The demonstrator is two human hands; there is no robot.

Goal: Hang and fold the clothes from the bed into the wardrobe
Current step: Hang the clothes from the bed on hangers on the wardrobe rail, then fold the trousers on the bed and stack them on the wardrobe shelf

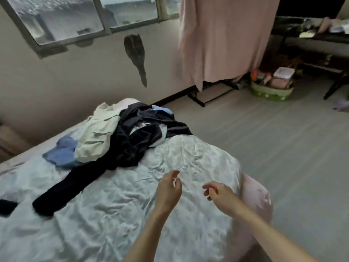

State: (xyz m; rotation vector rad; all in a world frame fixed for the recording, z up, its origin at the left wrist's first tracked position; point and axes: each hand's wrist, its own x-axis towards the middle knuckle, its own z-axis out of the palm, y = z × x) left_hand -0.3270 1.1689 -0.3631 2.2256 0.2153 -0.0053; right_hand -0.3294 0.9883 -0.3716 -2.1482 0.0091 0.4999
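Head view, looking down across the bed (pixel 132 214).

Hands: left hand (pixel 169 190) and right hand (pixel 217 193) both hover above the bare sheet near the foot corner, close together but apart. Fingers on each loosely curled, thumbs free. Neither holds anything and neither touches cloth. Likely poised between garments, about to reach for the next piece; that is a judgement, not observed.

Clothes: the pile (pixel 117 135) sits further up the bed, toward the wall, well apart from both hands. Heaped rather than laid flat, so pieces overlap: a pale green garment (pixel 96 137) on top at left, a dark garment (pixel 132 142) draped across the middle with one long leg or sleeve (pixel 62 191) trailing down toward the near edge, a blue piece (pixel 60 154) poking out underneath at left, and a lighter blue scrap at the far side. The trailing dark length is the nearest part to the hands and probably the easiest to grab first.

Wardrobe: a pink curtain (pixel 222 38) hangs at upper right over a black frame (pixel 207 93) standing on the floor. This may be the wardrobe cover; cannot confirm.

Hidden or unclear:
- How many garments are in the pile: overlap prevents a count.
- No hangers or rail visible; anything behind the curtain is covered.
- A dark item (pixel 7 207) at the left edge is cut off; unidentified.
- Pink fabric (pixel 255 201) bulges beyond the bed corner, partly behind the right arm; bedding or clothing, cannot tell.
- Frame is soft with motion blur; a basket (pixel 270 91) of oddments on the floor is indistinct.
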